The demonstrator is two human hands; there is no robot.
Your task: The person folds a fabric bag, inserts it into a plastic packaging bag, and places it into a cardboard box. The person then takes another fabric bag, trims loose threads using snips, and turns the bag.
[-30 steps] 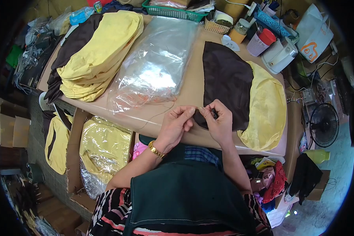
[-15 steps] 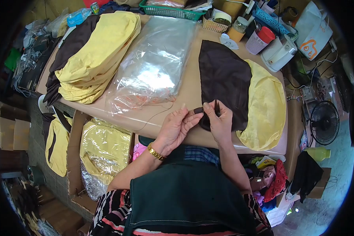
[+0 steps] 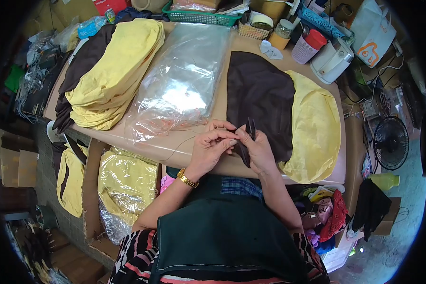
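A dark brown cloth piece with a yellow part (image 3: 317,128) lies on the table in front of me, its brown side (image 3: 258,85) to the left. At its near edge, my right hand (image 3: 260,151) is closed around dark thread snips (image 3: 251,127), their points upward. A narrow fold of the brown cloth (image 3: 244,152) hangs between my hands. My left hand (image 3: 210,147) has its thumb and fingers pinched together at the edge of this fold, touching the right thumb. Whether a thread is also between the fingertips is too small to tell.
Clear plastic bags (image 3: 184,75) lie mid-table, left of the cloth. Further left is a pile of yellow and brown cloth pieces (image 3: 113,75). A carton (image 3: 93,165) with bagged yellow pieces stands below the table edge. Baskets, jars and a white kettle (image 3: 333,59) line the back.
My left hand has turned over, from palm up to fingers curled over the fold. Both hands have shifted slightly left, and the cloth on the table has slid a little left.
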